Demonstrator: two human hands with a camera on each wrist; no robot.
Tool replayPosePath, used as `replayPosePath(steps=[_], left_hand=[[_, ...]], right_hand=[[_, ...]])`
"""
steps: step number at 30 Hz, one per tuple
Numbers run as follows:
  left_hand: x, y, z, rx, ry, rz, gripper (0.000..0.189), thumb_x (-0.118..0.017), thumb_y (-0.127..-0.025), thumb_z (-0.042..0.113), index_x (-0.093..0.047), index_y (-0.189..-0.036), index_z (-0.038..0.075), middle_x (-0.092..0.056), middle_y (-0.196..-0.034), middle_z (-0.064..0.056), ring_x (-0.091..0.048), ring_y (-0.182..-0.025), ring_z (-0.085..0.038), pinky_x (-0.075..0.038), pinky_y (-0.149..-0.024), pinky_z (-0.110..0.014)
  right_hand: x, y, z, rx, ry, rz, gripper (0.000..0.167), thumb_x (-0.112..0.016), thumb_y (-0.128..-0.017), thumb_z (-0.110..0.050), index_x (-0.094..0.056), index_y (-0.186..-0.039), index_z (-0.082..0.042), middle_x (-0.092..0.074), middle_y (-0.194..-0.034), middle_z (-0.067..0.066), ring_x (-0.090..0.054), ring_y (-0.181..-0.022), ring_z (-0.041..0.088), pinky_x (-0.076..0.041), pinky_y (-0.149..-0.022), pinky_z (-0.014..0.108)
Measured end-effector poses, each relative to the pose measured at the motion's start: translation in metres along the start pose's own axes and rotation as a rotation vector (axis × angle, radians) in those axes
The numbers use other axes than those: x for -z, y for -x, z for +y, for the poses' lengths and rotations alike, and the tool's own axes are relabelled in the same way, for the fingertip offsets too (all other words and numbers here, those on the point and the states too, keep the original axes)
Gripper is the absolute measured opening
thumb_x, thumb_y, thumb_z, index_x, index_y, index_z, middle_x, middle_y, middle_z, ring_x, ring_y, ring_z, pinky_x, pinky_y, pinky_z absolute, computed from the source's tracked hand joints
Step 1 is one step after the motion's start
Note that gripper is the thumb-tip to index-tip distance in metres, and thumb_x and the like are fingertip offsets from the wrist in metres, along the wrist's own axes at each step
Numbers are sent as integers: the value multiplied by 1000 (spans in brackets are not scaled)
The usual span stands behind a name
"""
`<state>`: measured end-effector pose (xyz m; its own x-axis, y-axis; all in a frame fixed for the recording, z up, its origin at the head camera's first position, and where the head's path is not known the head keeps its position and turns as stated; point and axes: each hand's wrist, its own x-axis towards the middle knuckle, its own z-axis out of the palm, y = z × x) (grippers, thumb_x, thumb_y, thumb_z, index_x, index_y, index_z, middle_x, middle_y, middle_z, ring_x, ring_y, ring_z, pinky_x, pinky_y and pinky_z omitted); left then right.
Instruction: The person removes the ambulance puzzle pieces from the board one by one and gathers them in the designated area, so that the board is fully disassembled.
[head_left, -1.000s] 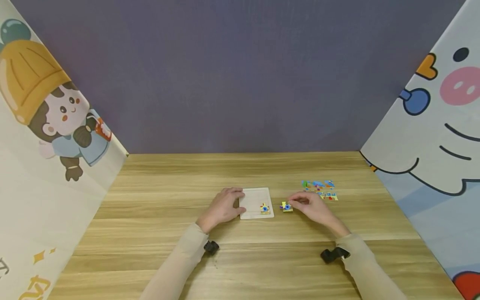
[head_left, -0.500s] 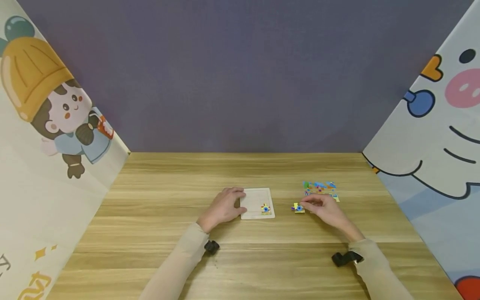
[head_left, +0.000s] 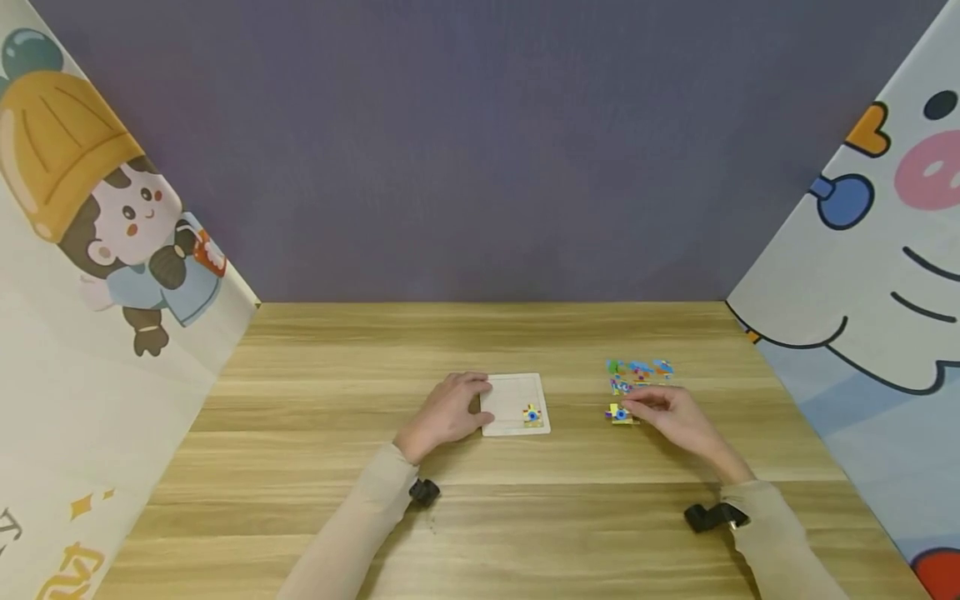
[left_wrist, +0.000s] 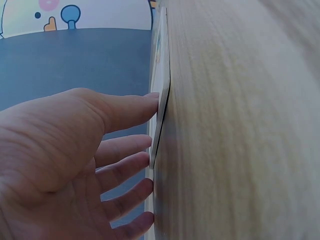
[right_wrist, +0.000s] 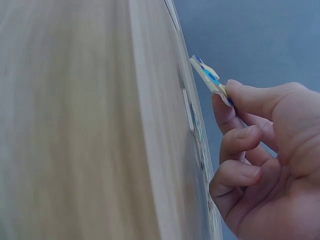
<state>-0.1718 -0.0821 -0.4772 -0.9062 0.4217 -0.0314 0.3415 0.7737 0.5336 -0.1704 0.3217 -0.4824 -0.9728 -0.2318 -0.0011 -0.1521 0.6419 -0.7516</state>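
Note:
A white square puzzle board (head_left: 504, 403) lies flat on the table, with one yellow puzzle piece with a blue circle (head_left: 532, 416) in its lower right corner. My left hand (head_left: 446, 417) rests at the board's left edge; in the left wrist view the thumb (left_wrist: 135, 110) touches the rim and the fingers are relaxed. Right of the board, my right hand (head_left: 681, 422) pinches another jigsaw puzzle piece (head_left: 618, 414), yellow with a blue circle, between thumb and forefinger. In the right wrist view this puzzle piece (right_wrist: 209, 77) is tilted and lifted off the table.
Several colourful puzzle pieces (head_left: 637, 369) lie grouped beyond my right hand, which partly hides them. The wooden table (head_left: 360, 358) ends at a dark blue-grey wall (head_left: 480, 167). Printed side panels stand left and right.
My right hand has moved to the right with the pinched puzzle piece, away from the board and closer to the grouped pieces. The left hand has stayed at the board's edge.

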Motion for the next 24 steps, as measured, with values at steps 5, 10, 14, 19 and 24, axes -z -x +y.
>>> replayPosePath(steps=[5, 10, 14, 19, 24], left_hand=[[0, 1, 1, 10, 5, -4, 53, -76, -100, 28, -63, -146, 4, -53, -162, -12, -45, -152, -38, -35, -127, -58], [0, 1, 2, 14, 14, 5, 53, -75, -100, 27, -63, -146, 3, -53, -162, -12, -44, -152, -38, -35, -127, -59], [1, 1, 2, 14, 18, 6, 53, -76, -100, 27, -63, -146, 4, -53, -162, -12, -44, -152, -38, -34, -127, -59], [1, 0, 2, 4, 12, 10, 53, -76, -100, 28, -63, -145, 4, -53, -161, -12, -45, -152, -39, -35, -127, -59], [0, 0, 1, 4, 8, 8, 53, -76, -100, 28, -63, -145, 4, -53, -162, -12, -45, -152, -39, -35, -127, -60]], right_hand=[[10, 4, 8, -36, 24, 19, 31, -68, -106, -27, -77, -122, -3, -78, -121, 18, -65, -93, -8, -57, -81, 20], [20, 6, 15, -64, 47, 50, 33, -67, -107, -30, -77, -124, -3, -78, -122, 17, -62, -94, -12, -53, -84, 16], [28, 6, 20, -94, 68, 55, 36, -66, -107, -34, -77, -125, -4, -78, -123, 16, -61, -95, -14, -51, -86, 14], [33, 8, 23, -132, 101, 33, 41, -65, -108, -39, -76, -126, -5, -76, -129, 17, -68, -109, 9, -53, -94, 27], [34, 10, 26, -147, 117, 2, 42, -64, -108, -39, -76, -127, -3, -74, -131, 19, -69, -117, 30, -53, -93, 28]])
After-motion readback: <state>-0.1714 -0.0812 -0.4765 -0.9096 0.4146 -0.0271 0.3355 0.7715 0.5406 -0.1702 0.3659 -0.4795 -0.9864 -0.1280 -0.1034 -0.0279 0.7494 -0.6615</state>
